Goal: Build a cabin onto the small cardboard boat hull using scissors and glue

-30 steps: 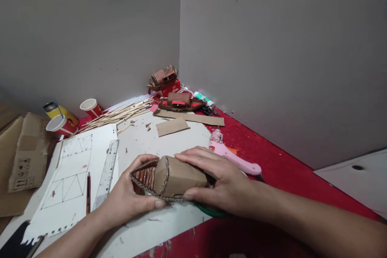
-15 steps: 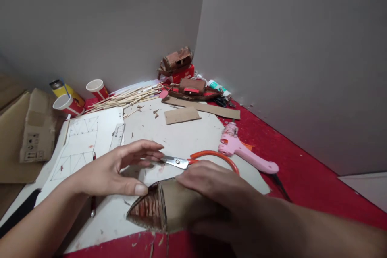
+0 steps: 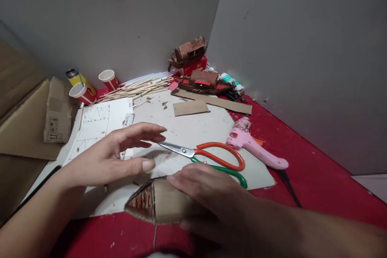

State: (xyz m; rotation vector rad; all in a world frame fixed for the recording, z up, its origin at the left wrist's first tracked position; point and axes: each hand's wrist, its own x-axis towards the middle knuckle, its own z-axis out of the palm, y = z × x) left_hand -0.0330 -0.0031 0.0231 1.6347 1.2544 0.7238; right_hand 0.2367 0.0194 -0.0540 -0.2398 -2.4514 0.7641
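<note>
A small cardboard model boat point(image 3: 169, 201) lies at the near edge of the work surface. Its pointed end is brown and ribbed inside, and plain tan cardboard covers its middle. My right hand point(image 3: 208, 189) is wrapped over the boat's right part, hiding that end. Above the pointed end, my left hand point(image 3: 121, 153) is held open, thumb and fingers apart, with nothing in it. Just beyond both hands lie scissors point(image 3: 184, 151) with one orange and one green handle, their tips close to my left fingertips.
A pink hot glue gun point(image 3: 256, 147) lies to the right. Cardboard strips point(image 3: 191, 107), thin wooden sticks point(image 3: 145, 90) and two brown model boats point(image 3: 201, 80) are at the back. Paper cups point(image 3: 108, 80), a drawing sheet point(image 3: 93, 125) and a cardboard box point(image 3: 57, 113) stand or lie left.
My left thumb has come away from the boat's pointed end, leaving a gap. More of the scissors shows, including the green handle. The whole view has shifted; my right hand stays on the boat.
</note>
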